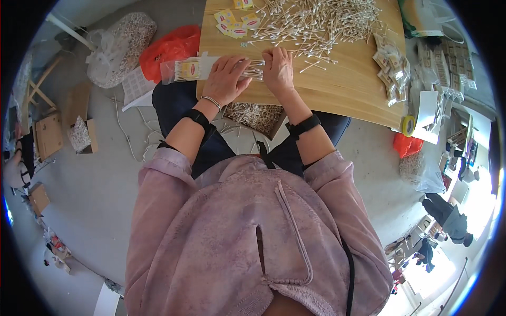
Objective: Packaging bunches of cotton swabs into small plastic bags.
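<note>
At the near left edge of the wooden table, my left hand point(226, 79) lies closed over a clear plastic bag point(168, 72) of cotton swabs with a yellow card in it. Loose cotton swabs point(256, 69) stick out past its fingers toward my right hand point(278, 68). That hand has its fingers curled beside the swab tips; whatever is between them is hidden. A large heap of cotton swabs point(327, 21) spreads over the far part of the table. Several small yellow cards point(237, 23) lie at the far left of it.
Packed clear bags point(391, 68) lie at the table's right edge, near a yellow tape roll point(408, 126). Below the near edge, more swabs point(253, 115) fill a box. A red bag point(171, 50) and a bulging clear sack point(120, 50) stand left. Another person point(447, 218) is far right.
</note>
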`<state>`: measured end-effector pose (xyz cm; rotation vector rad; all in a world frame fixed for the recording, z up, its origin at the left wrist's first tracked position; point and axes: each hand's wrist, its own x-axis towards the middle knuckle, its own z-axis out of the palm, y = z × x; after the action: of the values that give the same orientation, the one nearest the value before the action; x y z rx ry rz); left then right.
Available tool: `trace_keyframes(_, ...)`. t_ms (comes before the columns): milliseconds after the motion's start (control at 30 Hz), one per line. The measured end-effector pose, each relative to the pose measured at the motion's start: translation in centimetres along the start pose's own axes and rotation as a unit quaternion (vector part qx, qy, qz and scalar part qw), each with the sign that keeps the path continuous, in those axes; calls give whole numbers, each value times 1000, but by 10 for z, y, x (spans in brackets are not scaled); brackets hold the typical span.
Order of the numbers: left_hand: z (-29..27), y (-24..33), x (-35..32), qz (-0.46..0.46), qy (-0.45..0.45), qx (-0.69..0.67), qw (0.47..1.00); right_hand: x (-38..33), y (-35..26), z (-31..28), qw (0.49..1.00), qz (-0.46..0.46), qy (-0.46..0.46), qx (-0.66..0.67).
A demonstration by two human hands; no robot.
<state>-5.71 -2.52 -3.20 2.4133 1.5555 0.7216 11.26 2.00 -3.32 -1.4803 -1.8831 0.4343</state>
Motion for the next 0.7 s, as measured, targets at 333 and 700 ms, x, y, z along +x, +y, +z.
trace_keyframes(333,1,-3,0,5,14,39,999,-47,8,-52,964,-83,-248,48)
trace_keyframes(700,1,-2,1,10,2,21,1000,22,43,-33,981,-35,3,-192)
